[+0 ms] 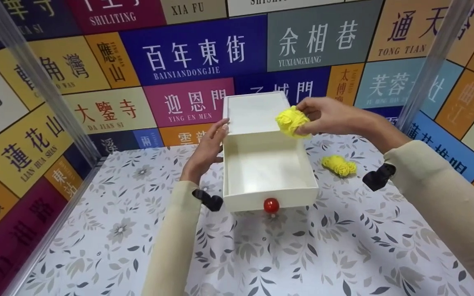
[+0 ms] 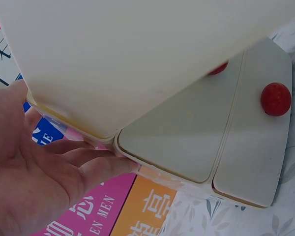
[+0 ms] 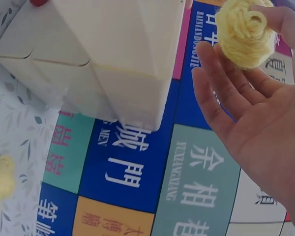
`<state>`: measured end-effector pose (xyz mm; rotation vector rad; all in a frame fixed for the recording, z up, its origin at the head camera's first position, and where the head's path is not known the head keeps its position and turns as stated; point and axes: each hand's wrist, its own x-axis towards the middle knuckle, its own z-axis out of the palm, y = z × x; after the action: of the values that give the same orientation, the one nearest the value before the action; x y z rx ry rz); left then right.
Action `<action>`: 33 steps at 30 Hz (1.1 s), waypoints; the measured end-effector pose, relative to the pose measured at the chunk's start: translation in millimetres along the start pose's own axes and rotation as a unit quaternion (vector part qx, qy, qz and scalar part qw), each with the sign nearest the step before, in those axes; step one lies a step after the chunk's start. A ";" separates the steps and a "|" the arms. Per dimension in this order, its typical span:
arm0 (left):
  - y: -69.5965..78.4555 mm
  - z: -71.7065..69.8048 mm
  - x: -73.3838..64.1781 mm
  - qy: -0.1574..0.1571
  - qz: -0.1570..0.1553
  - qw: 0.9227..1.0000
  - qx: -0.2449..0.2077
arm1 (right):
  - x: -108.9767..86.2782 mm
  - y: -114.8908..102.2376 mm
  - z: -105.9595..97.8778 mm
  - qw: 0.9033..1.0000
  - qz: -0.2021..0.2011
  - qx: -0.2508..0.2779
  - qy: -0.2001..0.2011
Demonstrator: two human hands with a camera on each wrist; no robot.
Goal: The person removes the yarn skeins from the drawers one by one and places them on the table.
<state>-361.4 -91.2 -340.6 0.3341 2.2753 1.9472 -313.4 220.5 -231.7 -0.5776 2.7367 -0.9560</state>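
Fingers [image 3: 221, 76] around coiled yellow yarn [image 3: 243, 37]

From the head view I see the box [image 1: 255, 115], cream-white and upright, its top drawer [image 1: 243, 202] pulled well out, a round red knob [image 1: 271, 205] on its front. My left wrist view shows two more fronts [image 2: 255, 142] below, closed, each with red on it. The yarn [image 1: 291, 122], a knotted yellow bundle, is pinched in the right hand [image 1: 329, 117], raised apart from the box.
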 end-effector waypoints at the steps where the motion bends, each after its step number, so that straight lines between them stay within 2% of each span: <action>1: -0.3 0.3 0.1 0.000 -0.002 1.000 -0.002 | -1.9 4.9 -0.8 1.000 0.001 0.006 0.007; 13: -1.9 0.5 0.3 0.003 -0.003 1.000 0.003 | -15.5 55.8 -10.2 0.997 0.019 0.034 0.063; 20: -2.0 0.8 2.0 0.000 -0.001 1.000 -0.004 | -20.0 87.1 -14.9 0.994 0.047 0.054 0.078; 27: 0.3 1.0 1.5 0.004 -0.002 1.000 -0.005 | -24.3 116.3 -15.7 0.991 0.085 0.043 0.097; 33: -0.6 0.5 1.2 0.005 0.000 1.000 -0.003 | -31.7 139.5 -15.3 0.986 0.110 0.067 0.105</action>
<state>-362.5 -90.4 -341.2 0.3254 2.2762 1.9590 -330.9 342.3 -306.3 -0.1544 2.8089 -1.1911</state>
